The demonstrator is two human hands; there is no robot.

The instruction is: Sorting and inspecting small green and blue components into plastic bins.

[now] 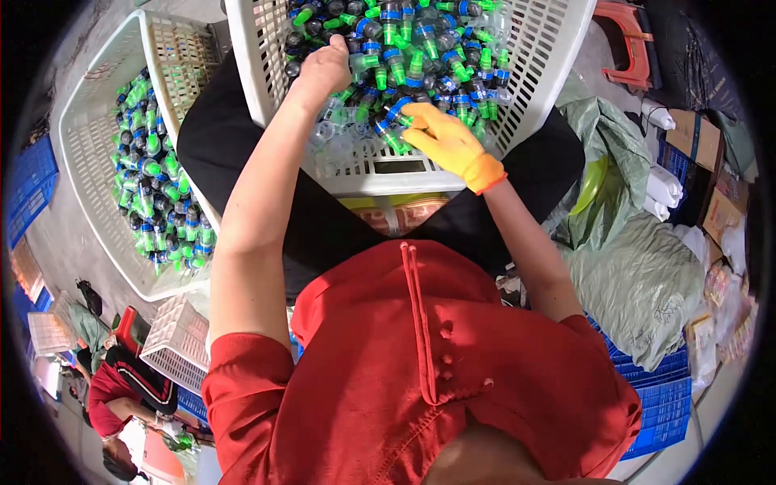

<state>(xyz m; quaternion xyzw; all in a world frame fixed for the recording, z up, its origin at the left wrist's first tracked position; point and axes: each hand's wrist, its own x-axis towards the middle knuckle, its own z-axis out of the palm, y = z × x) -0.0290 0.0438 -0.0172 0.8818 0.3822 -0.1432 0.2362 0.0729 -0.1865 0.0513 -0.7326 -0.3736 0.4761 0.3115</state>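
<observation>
Between my knees stands a white slatted basket [537, 61], heaped with small plastic nozzle caps [416, 61] in black, blue and green, some with clear covers. My bare left hand [327, 69] is closed over the left part of the heap, thumb on top. Its curled fingers are mostly hidden, and I cannot make out what they hold. On my right hand [446, 139] is a yellow glove. The gloved fingers curl around a nozzle cap [397, 109] with a blue ring, near the basket's close side. Loose clear pieces [343, 137] lie between the two hands.
To the left, a second white basket [81, 162] holds more nozzle caps. A red plastic stool [626, 48] stands far right; green sacking [638, 279] and blue crates [659, 412] lie on my right. Another person [121, 400] works at lower left, beside a white crate [176, 339].
</observation>
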